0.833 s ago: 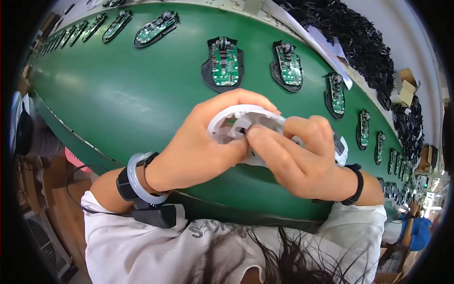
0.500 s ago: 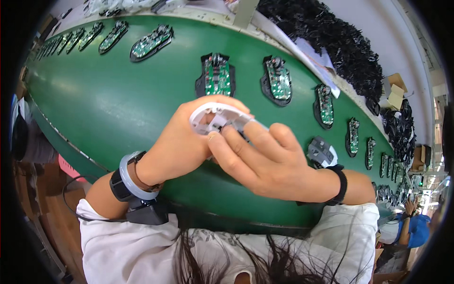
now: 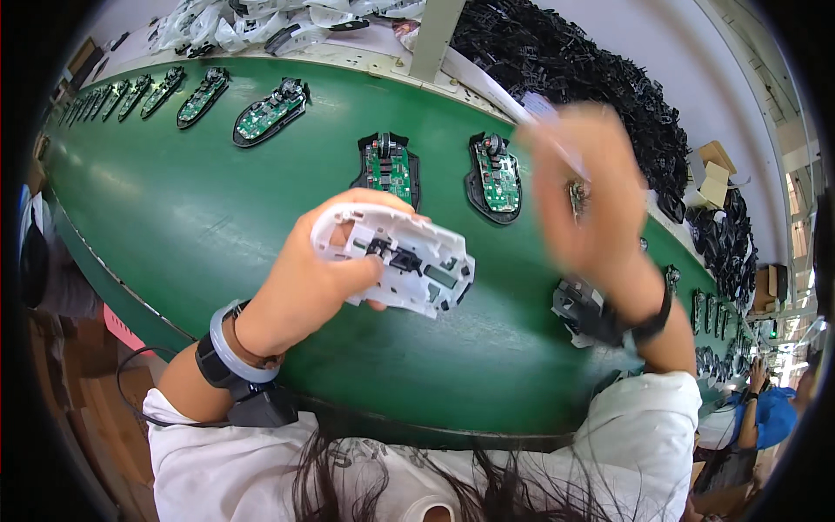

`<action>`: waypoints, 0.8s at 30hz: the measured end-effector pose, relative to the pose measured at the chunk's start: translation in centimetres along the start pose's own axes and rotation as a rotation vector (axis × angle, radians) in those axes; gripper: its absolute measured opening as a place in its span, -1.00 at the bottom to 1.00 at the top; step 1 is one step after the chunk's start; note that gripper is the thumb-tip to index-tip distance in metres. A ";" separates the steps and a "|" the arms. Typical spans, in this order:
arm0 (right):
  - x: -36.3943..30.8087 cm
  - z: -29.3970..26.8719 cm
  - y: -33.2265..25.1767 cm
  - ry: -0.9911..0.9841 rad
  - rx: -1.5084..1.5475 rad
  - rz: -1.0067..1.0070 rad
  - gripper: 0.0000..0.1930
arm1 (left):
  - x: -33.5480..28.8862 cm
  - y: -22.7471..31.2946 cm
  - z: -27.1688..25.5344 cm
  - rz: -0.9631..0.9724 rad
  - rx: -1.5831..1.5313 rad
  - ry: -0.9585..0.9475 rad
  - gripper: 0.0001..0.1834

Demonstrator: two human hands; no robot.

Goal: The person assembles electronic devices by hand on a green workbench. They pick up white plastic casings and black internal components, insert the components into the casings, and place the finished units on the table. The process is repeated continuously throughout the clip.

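Note:
My left hand (image 3: 300,274) holds a white computer-mouse shell (image 3: 422,296), its hollow inner side turned up, the thumb pressing on a small black plastic part (image 3: 402,258) inside. Smeared by motion, my right hand (image 3: 591,187) is off the shell, raised at the right in front of the heap of black parts; whether its fingers hold anything is hidden. Beyond the shell lies a mouse base with a green circuit board (image 3: 389,170), and another such mouse base (image 3: 497,178) lies to its right. A dark grey and white mouse shell (image 3: 572,304) rests near my right wrist.
More mouse bases (image 3: 271,111) line the green table (image 3: 156,200) to left and right. A large heap of small black parts (image 3: 557,65) is at the back right, beside an open carton (image 3: 713,178). Plastic bags (image 3: 222,30) lie at the back left. Another person (image 3: 765,418) works far right.
My right hand has let go of the shell and swung right and away. The left hand has tilted the shell, showing its inside. The whole view has shifted slightly.

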State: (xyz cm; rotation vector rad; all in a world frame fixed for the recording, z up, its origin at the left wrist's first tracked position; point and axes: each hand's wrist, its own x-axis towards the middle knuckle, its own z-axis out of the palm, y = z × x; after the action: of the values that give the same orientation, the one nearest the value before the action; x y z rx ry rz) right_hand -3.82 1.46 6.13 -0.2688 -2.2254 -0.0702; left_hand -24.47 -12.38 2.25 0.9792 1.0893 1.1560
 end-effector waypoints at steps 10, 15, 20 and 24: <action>-1.7 8.2 22.0 -0.298 -0.087 0.988 -0.58 | 0.3 0.0 -0.3 -0.021 -0.353 -0.270 -0.05; -2.9 3.1 19.3 -0.152 -0.061 0.867 -0.72 | 0.1 -0.2 0.1 -0.043 -0.344 -0.215 -0.03; -2.0 1.0 9.3 0.034 0.195 0.691 -0.86 | 0.5 0.0 -0.8 0.383 0.381 0.020 -0.11; -0.8 -0.5 2.9 -0.003 0.363 0.719 -0.87 | 1.1 0.2 -0.4 0.565 0.803 0.151 -0.24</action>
State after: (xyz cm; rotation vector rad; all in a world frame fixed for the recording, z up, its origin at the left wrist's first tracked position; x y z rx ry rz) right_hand -2.34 4.07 5.72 -0.8372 -1.9732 0.7099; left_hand -24.86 -11.21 2.24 1.9398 1.4964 1.2602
